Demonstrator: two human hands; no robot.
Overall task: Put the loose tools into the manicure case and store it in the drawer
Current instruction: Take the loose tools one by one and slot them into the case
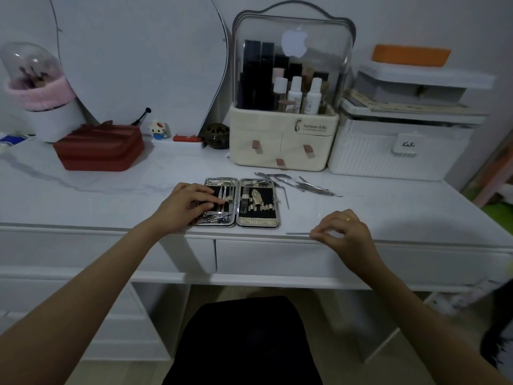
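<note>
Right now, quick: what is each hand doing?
Left hand: open, fingers flat on the left half of the open manicure case.
Right hand: pinching a thin metal tool at the table edge.

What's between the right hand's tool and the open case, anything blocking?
Nothing visible. The right hand pinches a thin metal tool at the table's front edge; bare tabletop lies between it and the open manicure case. The left hand rests only on the case's left half.

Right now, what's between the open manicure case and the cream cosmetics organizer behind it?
In the head view, mostly bare tabletop; the loose tools lie off right of the manicure case, below the organizer.
</note>
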